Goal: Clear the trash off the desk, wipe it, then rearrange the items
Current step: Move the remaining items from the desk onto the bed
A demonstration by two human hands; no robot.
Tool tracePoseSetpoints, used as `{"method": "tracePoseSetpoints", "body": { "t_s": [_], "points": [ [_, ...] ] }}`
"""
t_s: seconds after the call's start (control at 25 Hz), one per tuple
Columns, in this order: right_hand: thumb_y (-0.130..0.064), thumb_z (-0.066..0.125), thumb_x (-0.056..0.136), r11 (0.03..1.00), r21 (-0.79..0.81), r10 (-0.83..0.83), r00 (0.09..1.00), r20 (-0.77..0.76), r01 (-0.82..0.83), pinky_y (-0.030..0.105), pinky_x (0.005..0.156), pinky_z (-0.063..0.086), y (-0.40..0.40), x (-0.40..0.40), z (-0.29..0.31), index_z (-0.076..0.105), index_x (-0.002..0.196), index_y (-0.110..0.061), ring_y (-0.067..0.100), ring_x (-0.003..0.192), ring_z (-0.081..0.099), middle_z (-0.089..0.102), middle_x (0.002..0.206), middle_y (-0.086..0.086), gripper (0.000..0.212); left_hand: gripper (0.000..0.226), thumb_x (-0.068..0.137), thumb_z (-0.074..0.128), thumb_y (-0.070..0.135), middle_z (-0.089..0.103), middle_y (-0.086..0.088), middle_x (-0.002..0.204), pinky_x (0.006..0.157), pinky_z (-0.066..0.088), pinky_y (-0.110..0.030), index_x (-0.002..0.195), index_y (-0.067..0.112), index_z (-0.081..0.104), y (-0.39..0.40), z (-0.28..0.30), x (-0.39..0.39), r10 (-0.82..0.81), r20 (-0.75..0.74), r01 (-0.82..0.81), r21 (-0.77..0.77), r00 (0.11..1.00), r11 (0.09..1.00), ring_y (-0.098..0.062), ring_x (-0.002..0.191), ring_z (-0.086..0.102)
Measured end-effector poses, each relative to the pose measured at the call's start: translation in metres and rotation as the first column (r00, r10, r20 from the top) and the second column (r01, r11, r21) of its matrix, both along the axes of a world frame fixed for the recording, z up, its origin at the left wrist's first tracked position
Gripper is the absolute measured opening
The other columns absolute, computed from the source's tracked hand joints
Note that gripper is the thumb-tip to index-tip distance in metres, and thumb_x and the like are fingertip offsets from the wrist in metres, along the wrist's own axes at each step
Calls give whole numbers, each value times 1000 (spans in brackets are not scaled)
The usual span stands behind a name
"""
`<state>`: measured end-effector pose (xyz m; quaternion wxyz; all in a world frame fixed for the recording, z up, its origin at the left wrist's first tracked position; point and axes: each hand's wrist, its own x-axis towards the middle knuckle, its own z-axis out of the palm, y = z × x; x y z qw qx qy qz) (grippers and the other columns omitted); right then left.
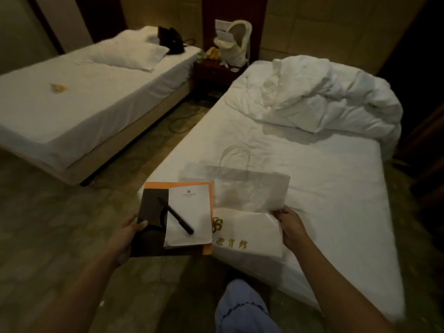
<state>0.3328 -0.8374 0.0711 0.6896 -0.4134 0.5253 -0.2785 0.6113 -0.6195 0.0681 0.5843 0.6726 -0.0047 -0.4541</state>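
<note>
The left hand (pixel 131 230), at about eight o'clock in the view, grips the near left edge of a flat stack: a dark brown-and-black card folder (pixel 150 227) over an orange sheet (pixel 208 200), with a white letterhead notepad (pixel 188 212) on top and a black pen (pixel 175 215) lying loose and diagonal across the pad. The right hand (pixel 292 228), at about four o'clock, pinches the corner of a white paper envelope-like bag with gold characters (pixel 245 233), which rests on the near corner of the white-sheeted bed (pixel 324 188). Just beyond it, toward twelve o'clock, a translucent white paper carrier bag with twisted handles (pixel 249 183) lies flat on the same bed. The worktop itself is not in view, so how far the clearing or wiping has come cannot be told; these look like desk items parked on, or lifted from, the bed. The main risk, as I judge it, is the pen: nothing holds it, and any tilt of the stack would let it roll off onto the patterned floor (pixel 72 224). The pad could also slide, since only the folder's edge is gripped. Farther out, at ten o'clock, a second bed (pixel 84 104) carries a pillow (pixel 127 55) and a black bag (pixel 171 40); at twelve o'clock a dark nightstand (pixel 213 72) holds a cream bag (pixel 236 42).
</note>
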Motion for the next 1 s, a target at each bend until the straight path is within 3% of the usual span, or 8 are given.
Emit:
{"method": "tracePoseSetpoints", "body": {
  "t_s": [0.08,0.24,0.36,0.52,0.68,0.84,1.0],
  "points": [
    [10,37,93,1000,8,-24,1000,-13,24,22,49,53,-37,16,-13,62,87,-4,24,70,58,62,84,13,29,36,93,45,1,59,-15,109,52,58,-33,126,14,49,-44,-10,17,-36,7,36,11,999,999,-29,84,61],
    [15,33,91,1000,22,22,998,-61,-21,18,49,53,-130,69,-29,59,105,3,23,73,58,63,90,11,32,24,93,49,6,58,-19,111,63,52,-42,104,25,56,-136,-27,67,-77,-29,79,76,997,994,-36,92,60],
    [17,33,88,997,27,73,991,-110,-71,16,52,52,-191,111,-38,59,109,8,22,74,58,63,90,11,34,24,92,51,6,60,-19,110,64,53,-43,107,26,55,-191,-44,104,-67,-20,69,104,998,992,-37,92,61],
    [16,35,88,993,80,97,986,-134,-87,15,52,52,-257,166,-56,60,102,1,19,73,59,63,88,8,33,25,92,49,4,59,-20,110,64,56,-41,111,19,53,-252,-67,152,-66,-15,67,109,998,992,-35,93,61],
    [15,36,88,986,154,83,991,-108,-65,26,63,55,-299,217,-88,64,92,-4,22,75,62,65,85,9,34,23,94,47,3,61,-15,102,54,58,-33,112,17,52,-297,-84,191,-85,-13,86,146,996,985,-30,87,62],
    [18,31,87,976,218,40,995,-87,-20,21,58,55,-314,262,-125,63,90,-8,22,78,61,64,87,8,41,23,94,49,6,63,-11,101,58,59,-34,110,22,52,-338,-105,230,-171,-29,173,208,985,963,-28,86,64],
    [12,37,89,971,240,77,956,-283,-7,27,60,50,-317,284,-175,62,106,-1,23,74,60,64,84,8,33,24,95,48,5,62,-11,101,71,56,-40,112,20,51,-383,-144,268,-288,-20,283,263,957,922,-27,86,63]
  ]
}}
